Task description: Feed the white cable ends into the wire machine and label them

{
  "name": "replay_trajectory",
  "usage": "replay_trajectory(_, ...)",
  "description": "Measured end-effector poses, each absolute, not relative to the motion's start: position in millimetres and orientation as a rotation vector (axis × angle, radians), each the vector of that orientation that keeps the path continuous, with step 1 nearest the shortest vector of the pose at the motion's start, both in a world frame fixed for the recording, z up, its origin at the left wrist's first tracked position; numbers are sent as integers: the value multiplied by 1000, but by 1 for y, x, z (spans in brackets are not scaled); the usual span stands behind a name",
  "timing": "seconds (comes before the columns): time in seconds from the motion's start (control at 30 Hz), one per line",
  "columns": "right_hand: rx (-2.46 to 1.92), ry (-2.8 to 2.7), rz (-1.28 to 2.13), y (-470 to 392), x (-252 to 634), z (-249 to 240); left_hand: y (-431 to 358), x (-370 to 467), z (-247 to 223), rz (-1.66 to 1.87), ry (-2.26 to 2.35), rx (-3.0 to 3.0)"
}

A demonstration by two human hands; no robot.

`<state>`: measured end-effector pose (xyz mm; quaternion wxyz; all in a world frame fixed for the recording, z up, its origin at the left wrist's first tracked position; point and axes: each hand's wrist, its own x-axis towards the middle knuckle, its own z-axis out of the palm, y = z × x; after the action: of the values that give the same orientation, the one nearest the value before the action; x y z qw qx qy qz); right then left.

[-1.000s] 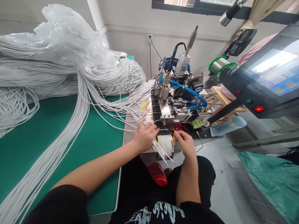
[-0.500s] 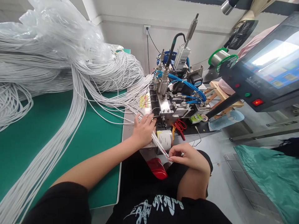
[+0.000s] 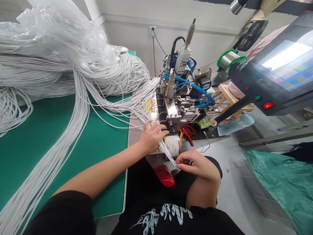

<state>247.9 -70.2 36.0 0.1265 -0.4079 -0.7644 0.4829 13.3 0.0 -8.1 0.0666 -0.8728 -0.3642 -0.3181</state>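
Note:
My left hand (image 3: 153, 138) lies palm down over a bundle of thin white cables (image 3: 166, 150) at the front of a bench-top machine (image 3: 172, 107). Its fingers are stretched out and apart, with thumb and index near the machine's front edge; the palm side is hidden. Lower right, my right hand (image 3: 198, 164) pinches the end of the bundle between thumb and index finger. How many cables are in that pinch I cannot tell. Just beyond the left hand, a few single cables run into the machine's side.
A large heap of white cables (image 3: 127, 73) under clear plastic (image 3: 66, 36) covers the green table (image 3: 107, 182). Red-handled scissors (image 3: 188, 131) and a labelled roll (image 3: 172, 146) sit by the machine. A lit touchscreen (image 3: 286, 65) stands right, near a wire spool (image 3: 231, 61).
My left hand has shifted slightly down and right, its thumb and index moving apart. My right hand stays at the cable ends. The machine's tall upper cylinder has moved left and slightly down.

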Motion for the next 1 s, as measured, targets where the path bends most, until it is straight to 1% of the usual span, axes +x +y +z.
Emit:
replay_trajectory(0.1, -1187, -2235, 1377, -69, 247, 35, 0, 13, -7, -978, -1081, -2644)
replay_trajectory(0.33, -1266, -2094, 1145, -68, 258, 39, -1, 12, -3, -1059, -1000, -2696)
replay_trajectory(0.53, -1346, -1740, 1091, -62, 264, 25, -1, 12, 1, -1075, -796, -2751)
replay_trajectory(0.67, -1384, -1479, 1042, -54, 259, 12, -2, 14, 3, -1076, -758, -2712)
replay_trajectory(0.83, -1325, -1382, 1109, -45, 249, 0, -4, 15, 2, -1043, -906, -2651)
replay_trajectory(1.0, -1380, -1424, 1078, -38, 244, -2, -6, 17, -1, -987, -1046, -2578)
